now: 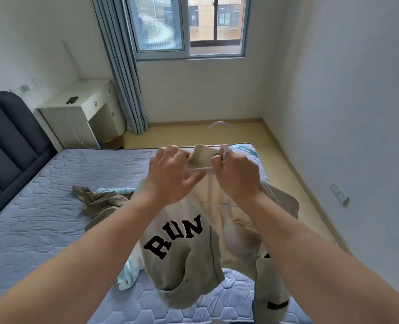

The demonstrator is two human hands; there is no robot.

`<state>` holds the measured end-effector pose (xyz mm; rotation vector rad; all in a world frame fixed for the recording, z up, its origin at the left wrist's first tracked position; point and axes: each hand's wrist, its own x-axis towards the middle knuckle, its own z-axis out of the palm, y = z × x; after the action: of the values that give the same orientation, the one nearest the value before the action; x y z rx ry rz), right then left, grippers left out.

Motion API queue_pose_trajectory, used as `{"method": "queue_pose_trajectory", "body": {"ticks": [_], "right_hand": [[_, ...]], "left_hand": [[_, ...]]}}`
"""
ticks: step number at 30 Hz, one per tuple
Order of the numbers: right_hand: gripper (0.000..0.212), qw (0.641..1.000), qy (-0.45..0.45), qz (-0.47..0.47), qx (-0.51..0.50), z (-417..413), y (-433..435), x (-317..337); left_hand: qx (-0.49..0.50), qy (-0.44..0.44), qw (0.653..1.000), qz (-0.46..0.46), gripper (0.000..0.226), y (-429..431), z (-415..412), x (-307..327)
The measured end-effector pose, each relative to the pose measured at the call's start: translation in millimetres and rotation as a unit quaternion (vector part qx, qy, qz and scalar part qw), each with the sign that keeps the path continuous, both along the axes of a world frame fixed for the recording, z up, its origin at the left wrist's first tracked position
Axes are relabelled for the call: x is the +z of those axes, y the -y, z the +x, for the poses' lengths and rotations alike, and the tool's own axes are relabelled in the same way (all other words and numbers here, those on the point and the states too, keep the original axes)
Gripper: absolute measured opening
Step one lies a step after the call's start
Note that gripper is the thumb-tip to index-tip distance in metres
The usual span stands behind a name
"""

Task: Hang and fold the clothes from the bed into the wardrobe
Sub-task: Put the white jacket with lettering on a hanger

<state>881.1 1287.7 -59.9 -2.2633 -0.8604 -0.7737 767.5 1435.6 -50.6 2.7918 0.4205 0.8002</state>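
A grey zip jacket (186, 249) with black letters "RUN" and a cream lining hangs in the air over the bed (42, 218). Its collar sits on a white plastic hanger (219, 129), whose hook rises above my hands. My right hand (237, 174) grips the hanger's neck together with the collar. My left hand (172, 171) pinches the collar's left side with thumb and forefinger, while the other fingers spread loosely. An olive garment (100, 202) and a light blue cloth (127, 274) lie crumpled on the mattress behind the jacket.
A dark padded headboard (4, 136) stands at the left. A white desk (81, 111) with a phone (72, 99) on a cable is beside blue curtains (123, 71) and a window (189, 26). Bare wooden floor (217, 134) runs past the bed's far end and right side.
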Motion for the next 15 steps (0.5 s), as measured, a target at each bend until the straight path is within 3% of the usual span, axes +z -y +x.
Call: {"method": "queue_pose_trajectory", "body": {"ticks": [2,4,7,10,13,15], "right_hand": [[0.04,1.0,-0.012,-0.023,0.015,-4.6,-2.0,-2.3],[0.038,0.998,-0.042,-0.038,0.022,-4.4,-2.2,-2.8],[0.031,0.99,-0.105,-0.073,0.068,6.0,-1.1,2.0],[0.048,0.959,-0.154,-0.191,0.14,17.1,10.3,15.9],[0.055,0.934,-0.149,-0.321,0.039,31.8,29.8,17.4],[0.039,0.927,-0.16,-0.334,-0.059,37.4,40.7,12.6]], "left_hand": [[-0.022,-0.079,0.995,-0.063,0.049,2.0,7.3,-0.3],[-0.039,-0.111,0.993,-0.029,0.046,4.1,10.7,0.0],[-0.051,-0.054,0.996,-0.052,0.04,3.3,11.0,-1.6],[-0.019,0.03,0.992,-0.118,0.041,-2.2,13.6,-0.6],[0.01,0.07,0.988,-0.135,0.037,-12.1,14.7,3.1],[0.015,0.086,0.987,-0.136,0.032,-16.4,15.1,6.2]]}}
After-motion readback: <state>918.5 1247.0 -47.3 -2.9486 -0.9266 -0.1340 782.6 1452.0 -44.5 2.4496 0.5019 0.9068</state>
